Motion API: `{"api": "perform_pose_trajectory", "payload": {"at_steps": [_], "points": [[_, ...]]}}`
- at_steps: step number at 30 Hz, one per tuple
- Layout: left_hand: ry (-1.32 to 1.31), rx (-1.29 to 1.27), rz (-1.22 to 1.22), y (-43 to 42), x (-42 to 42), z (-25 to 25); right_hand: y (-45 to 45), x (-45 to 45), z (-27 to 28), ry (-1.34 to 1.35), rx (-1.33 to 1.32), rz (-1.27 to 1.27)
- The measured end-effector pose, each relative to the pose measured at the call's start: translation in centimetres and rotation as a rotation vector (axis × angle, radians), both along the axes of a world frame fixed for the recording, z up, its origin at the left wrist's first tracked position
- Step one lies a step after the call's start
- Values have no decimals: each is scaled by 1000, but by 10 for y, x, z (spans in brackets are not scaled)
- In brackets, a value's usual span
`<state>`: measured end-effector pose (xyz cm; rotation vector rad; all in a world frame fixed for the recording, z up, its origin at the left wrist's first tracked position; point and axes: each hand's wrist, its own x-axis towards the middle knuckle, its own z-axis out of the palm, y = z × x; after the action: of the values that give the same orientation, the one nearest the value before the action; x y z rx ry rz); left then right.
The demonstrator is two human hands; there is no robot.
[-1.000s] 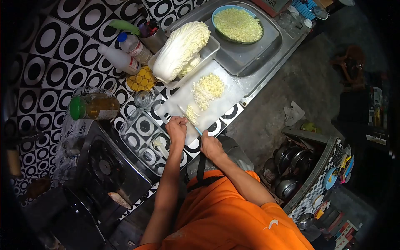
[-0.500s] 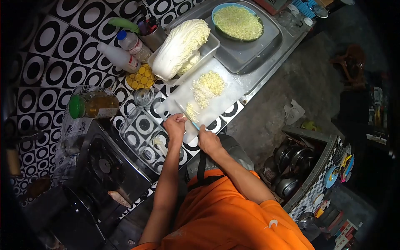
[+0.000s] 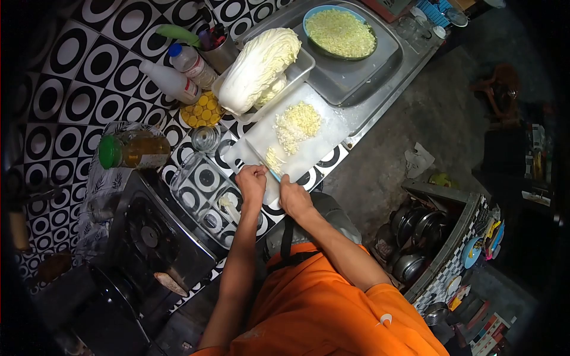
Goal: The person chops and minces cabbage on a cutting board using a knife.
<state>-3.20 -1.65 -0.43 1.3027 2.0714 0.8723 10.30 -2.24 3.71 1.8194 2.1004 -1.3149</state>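
Observation:
My right hand is closed around the blue handle of a knife, whose blade points up and left across the white cutting board. Beside the blade, my left hand is closed with its fingertips pinched; a small pale piece, seemingly cabbage, is mostly hidden in them. Freshly cut cabbage strips lie against the blade's far side. Farther up the board sits a pile of chopped cabbage. A whole napa cabbage rests on a clear plastic container behind the board.
A blue-rimmed bowl of chopped cabbage stands on the metal sink top. Bottles, a glass jar and a clear tray are to the left. A stove is at lower left, and a rack of pots at right.
Both hands and the knife have shifted slightly. My left hand's fingers have turned and closed up nearer the blade. The cabbage piles look the same.

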Motion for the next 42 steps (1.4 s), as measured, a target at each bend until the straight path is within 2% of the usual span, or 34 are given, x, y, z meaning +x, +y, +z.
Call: {"api": "perform_pose_trajectory", "payload": {"at_steps": [5,8,11,17,19,26,29,32,37,42], "points": [[-3,2,35,0,1,-1,-3,4,29,50,-28,16],[-59,-33,56,4,2,9,-22,9,11,-32,-60,-13],[-22,-39,24,1,0,5,-20,7,-12,-2,-24,-39],[9,4,13,0,0,4,5,2,15,28,11,25],[-118,-140,97,3,4,19,-7,7,20,19,-28,27],[-68,-121,76,3,2,11,-9,4,-5,29,-18,-26],[-116,-121,115,2,-2,-1,4,0,15,26,-72,-18],[-214,-9,141,1,-1,-8,-9,9,20,56,-74,13],[-27,-32,-5,0,-2,8,-15,10,-4,28,-8,-22],[-10,-31,-68,2,-4,19,3,3,2,-3,-32,29]]}}
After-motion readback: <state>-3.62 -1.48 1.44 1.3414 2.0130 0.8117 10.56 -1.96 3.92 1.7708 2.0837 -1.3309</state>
